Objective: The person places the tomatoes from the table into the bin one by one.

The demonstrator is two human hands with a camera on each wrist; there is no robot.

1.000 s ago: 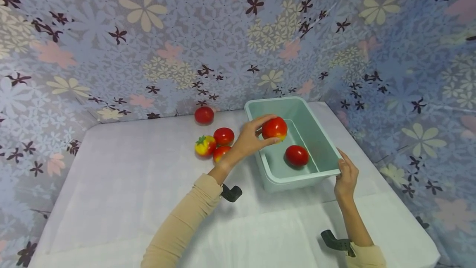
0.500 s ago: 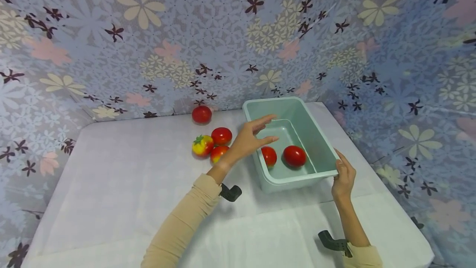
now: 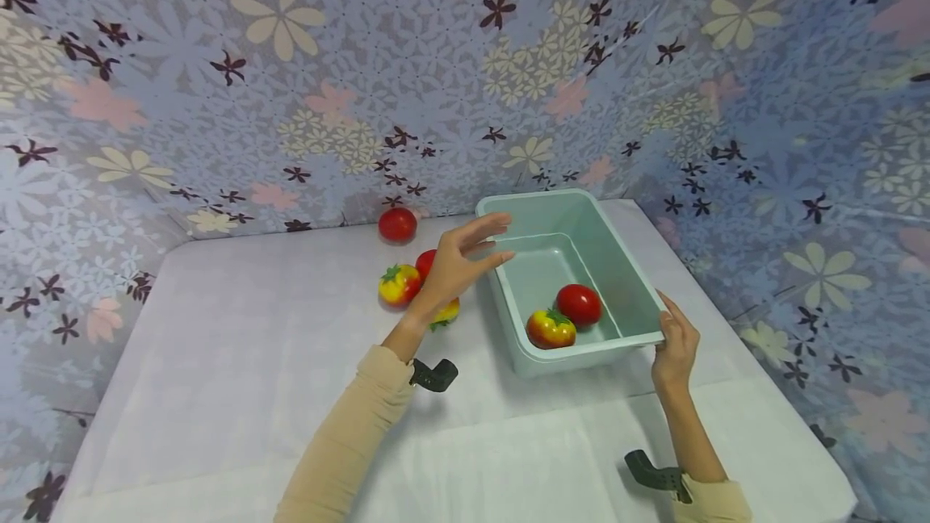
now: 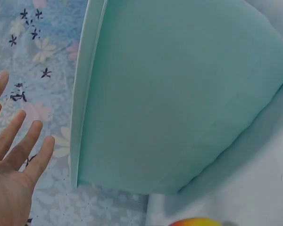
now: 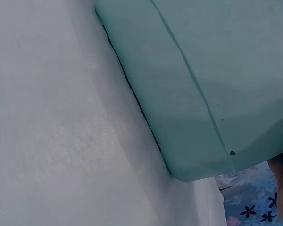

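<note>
Head view: our left hand [image 3: 454, 265] is spread, holding nothing; our right hand [image 3: 676, 345] grips the mint-green bin [image 3: 559, 363]. Two tomatoes [image 3: 579, 305] lie inside; we're likely mid-loading, which next calls for pinching a tabletop tomato [image 3: 399, 286].

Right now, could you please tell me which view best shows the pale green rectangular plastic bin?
The head view: it shows most of the bin, including its interior and the corner gripped by the right hand. The left wrist view shows an outer wall and some rim; the right wrist view shows part of its outside.
</note>
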